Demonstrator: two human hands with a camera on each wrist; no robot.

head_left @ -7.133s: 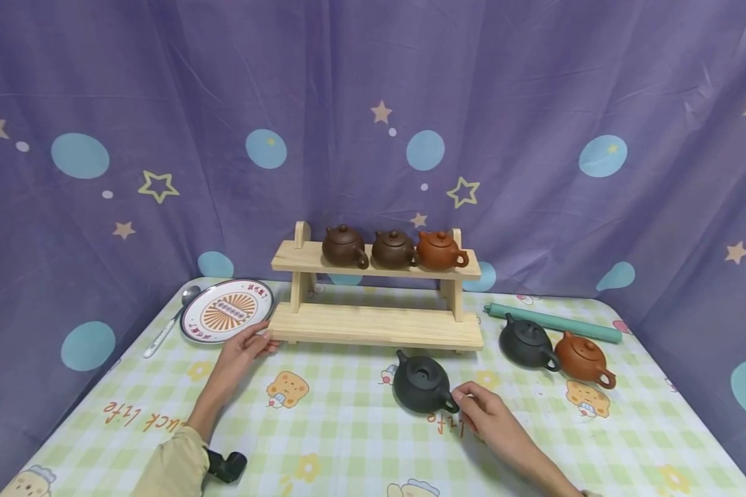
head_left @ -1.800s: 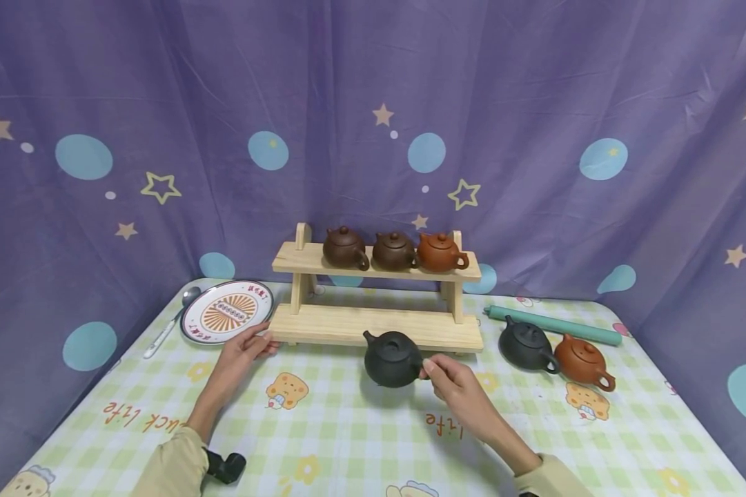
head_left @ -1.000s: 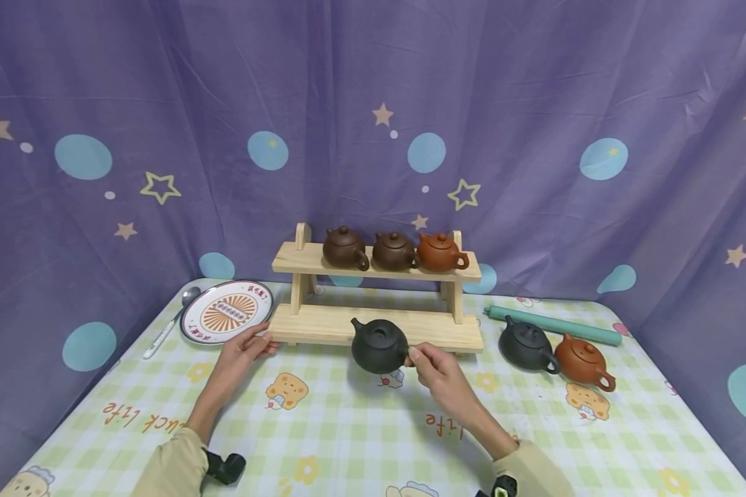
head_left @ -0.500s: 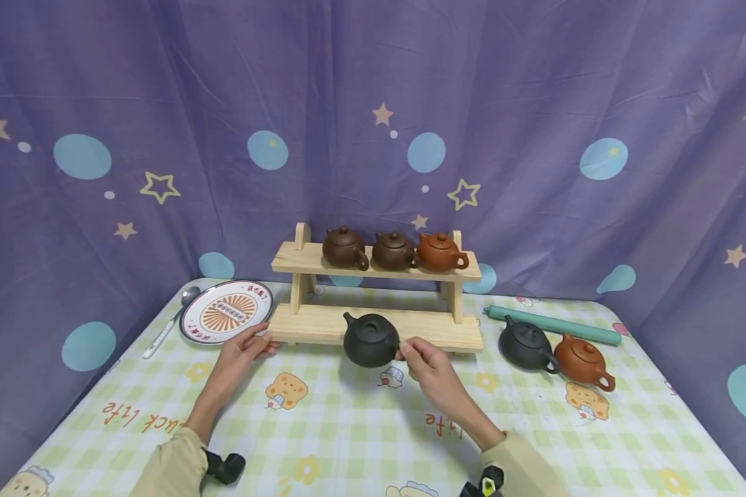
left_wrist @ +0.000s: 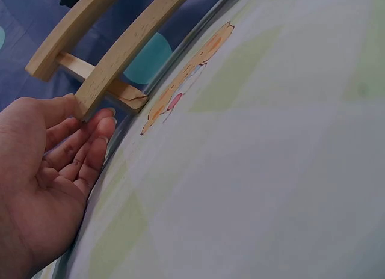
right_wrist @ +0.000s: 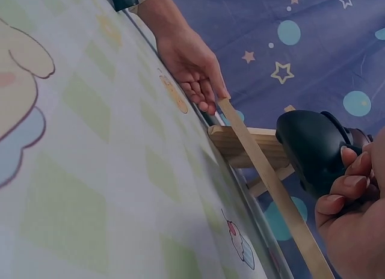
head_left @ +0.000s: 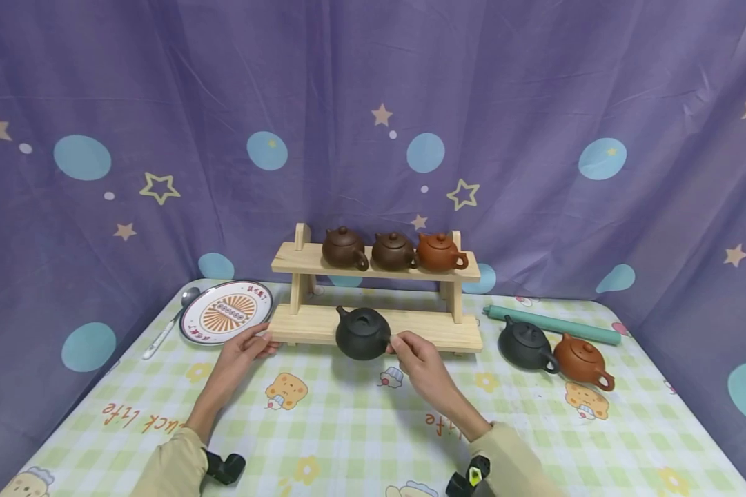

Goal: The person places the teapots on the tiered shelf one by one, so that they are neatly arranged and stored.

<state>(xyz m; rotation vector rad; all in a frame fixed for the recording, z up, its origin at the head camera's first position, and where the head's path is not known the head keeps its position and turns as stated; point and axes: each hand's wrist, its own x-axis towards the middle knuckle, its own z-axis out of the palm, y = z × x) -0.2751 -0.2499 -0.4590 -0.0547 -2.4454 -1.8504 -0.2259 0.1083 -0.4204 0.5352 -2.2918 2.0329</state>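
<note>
A black teapot is held by its handle in my right hand, thumb and fingers pinching it. In the head view it overlaps the front of the lower board of a two-tier wooden rack. The right wrist view has the teapot raised off the tablecloth, with curled fingers at its handle side. My left hand grips the left end of that lower board. Its thumb lies on the board and the other fingers curl beneath. Two dark brown teapots and a reddish one stand on the top board.
To the right, another black teapot and an orange-brown teapot sit on the checked tablecloth. Behind them lies a green stick-like roll. A patterned plate and a spoon are at the left. A purple curtain hangs behind.
My right hand has lifted the black teapot off the tablecloth and carried it leftward and toward the rack's lower board. The left hand keeps its grip on the board's end.
</note>
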